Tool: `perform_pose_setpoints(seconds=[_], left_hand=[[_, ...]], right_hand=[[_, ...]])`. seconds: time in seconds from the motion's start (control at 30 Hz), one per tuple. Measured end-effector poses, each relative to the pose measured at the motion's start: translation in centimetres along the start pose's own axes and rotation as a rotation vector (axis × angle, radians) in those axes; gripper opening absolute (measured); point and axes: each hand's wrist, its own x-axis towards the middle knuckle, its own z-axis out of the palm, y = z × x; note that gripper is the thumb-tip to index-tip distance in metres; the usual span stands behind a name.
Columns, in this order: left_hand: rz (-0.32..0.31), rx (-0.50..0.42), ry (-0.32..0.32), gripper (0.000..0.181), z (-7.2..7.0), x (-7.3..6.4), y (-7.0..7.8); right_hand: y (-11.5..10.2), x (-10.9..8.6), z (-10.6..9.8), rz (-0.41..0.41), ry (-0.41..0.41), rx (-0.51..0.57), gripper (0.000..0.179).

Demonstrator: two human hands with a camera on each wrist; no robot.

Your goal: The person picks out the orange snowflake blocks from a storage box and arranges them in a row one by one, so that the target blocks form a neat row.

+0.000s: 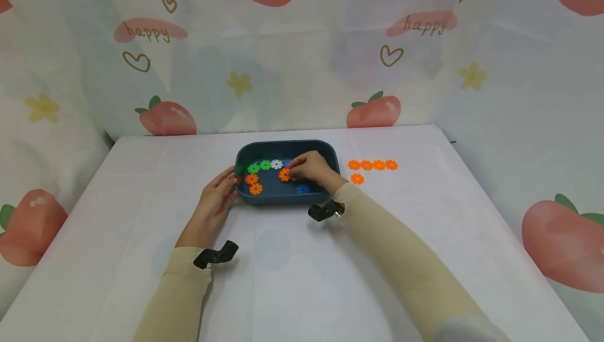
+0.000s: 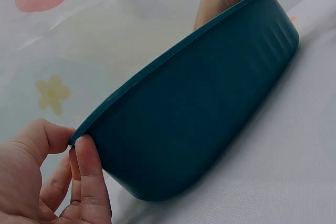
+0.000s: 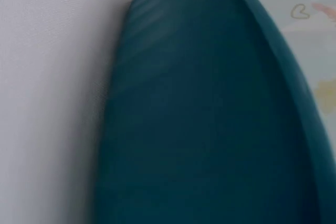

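A dark teal plastic tray (image 1: 278, 201) stands on the white-covered table. My left hand (image 1: 214, 201) pinches its left rim between thumb and fingers, as the left wrist view (image 2: 58, 177) also shows. Inside the tray, my right hand (image 1: 312, 169) pinches an orange flower-shaped disc (image 1: 284, 174) with its fingertips. Around it in the tray lie green discs (image 1: 254, 168), a white disc (image 1: 277, 164), orange discs (image 1: 255, 189) and a blue disc (image 1: 302, 189). Another blue piece is partly hidden behind the right fingers. The right wrist view shows mostly the tray's outer wall (image 3: 199, 103).
To the right of the tray, several orange discs (image 1: 367, 166) form a row on the table, with a single orange disc (image 1: 357, 179) just in front. A printed cloth backdrop (image 1: 302, 69) rises behind the table and at both sides.
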Motion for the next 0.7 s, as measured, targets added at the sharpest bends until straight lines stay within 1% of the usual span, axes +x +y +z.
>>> perform_pose_setpoints(seconds=[0.17, 0.33, 0.7], left_hand=[[-0.003, -0.001, 0.001, 0.046, 0.0, 0.0, -0.1], [-0.005, -0.005, 0.0, 0.047, 0.0, -0.1, 0.0], [-0.017, -0.02, -0.002, 0.047, 0.0, -0.2, 0.1]], right_hand=[[0.1, -0.3, -0.8, 0.03, -0.007, 0.053, 0.021], [0.0, -0.5, -1.4, 0.039, -0.003, 0.068, 0.022], [-0.3, -1.4, -2.3, 0.003, -0.016, 0.068, 0.023]])
